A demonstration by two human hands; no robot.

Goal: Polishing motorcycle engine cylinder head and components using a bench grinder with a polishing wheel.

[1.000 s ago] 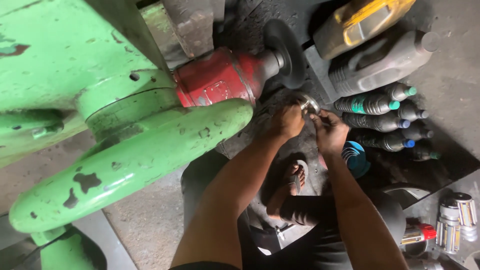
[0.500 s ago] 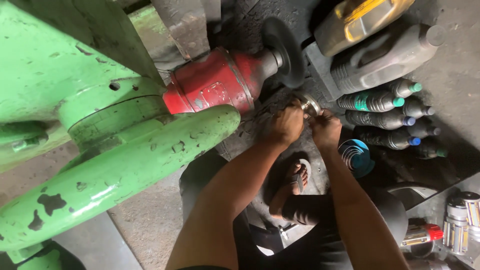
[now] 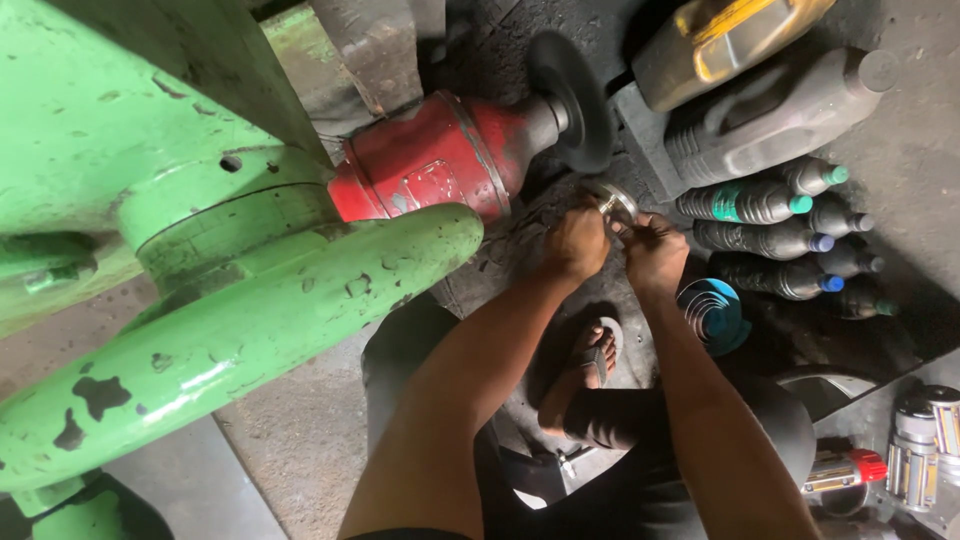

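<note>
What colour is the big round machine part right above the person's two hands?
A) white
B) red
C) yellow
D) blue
B: the chunky metal cylinder above the left hand and right hand is painted red, with a black round disc on its end, next to the green machine body.

A yellow-and-grey jerrycan [image 3: 725, 35] lies at one o'clock, with a dark grey oil jug [image 3: 775, 110] capped in grey just below it. At three o'clock a row of grimy dark bottles [image 3: 775, 235] rests on its sides, caps green and blue, beside a blue funnel-shaped container [image 3: 712, 315]. Silver tins [image 3: 925, 440] and a red-capped can [image 3: 845, 470] sit at four o'clock
</note>
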